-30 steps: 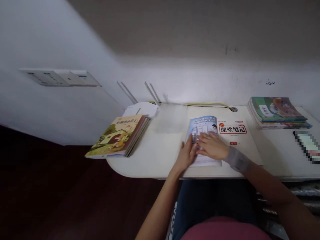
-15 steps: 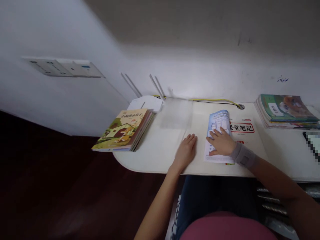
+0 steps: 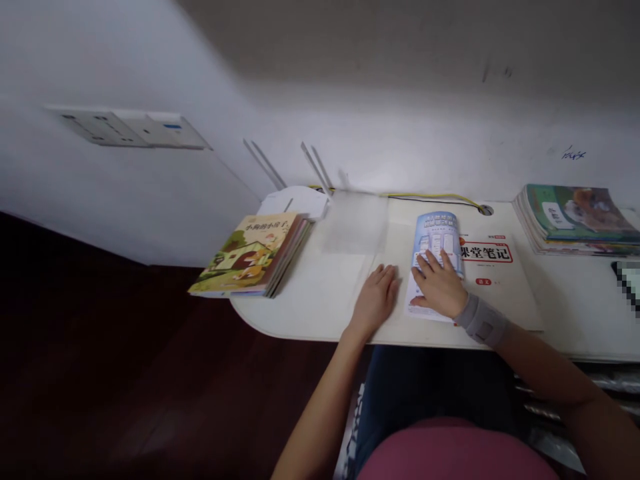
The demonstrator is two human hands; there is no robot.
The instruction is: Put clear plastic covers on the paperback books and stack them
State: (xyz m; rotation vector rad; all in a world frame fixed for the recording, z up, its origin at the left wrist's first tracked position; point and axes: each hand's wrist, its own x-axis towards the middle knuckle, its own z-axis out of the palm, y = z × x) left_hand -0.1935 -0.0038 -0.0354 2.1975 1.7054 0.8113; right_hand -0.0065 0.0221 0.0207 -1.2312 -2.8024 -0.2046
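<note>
My right hand point(image 3: 440, 283), with a grey band on its wrist, lies flat with fingers spread on a blue-and-white printed sheet point(image 3: 436, 230). The sheet covers the left part of a white book point(image 3: 500, 293) with a red-framed title; whether it is joined to the book I cannot tell. To the left, my left hand point(image 3: 374, 301) rests palm down on the white desk point(image 3: 300, 313), fingers stretched out and holding nothing. A translucent plastic sheet point(image 3: 354, 223) lies beyond the left hand.
At the left edge stands a stack of picture books point(image 3: 245, 257), partly overhanging, before a white router point(image 3: 295, 200) with upright antennas. More stacked books point(image 3: 575, 213) and a partly visible, pixelated device point(image 3: 631, 283) are on the right. A yellow cable point(image 3: 435, 195) runs along the wall.
The view has shifted slightly. The blue-and-white sheet lies flatter, its right edge less curled, with my right hand still on it. My left hand stays on the desk.
</note>
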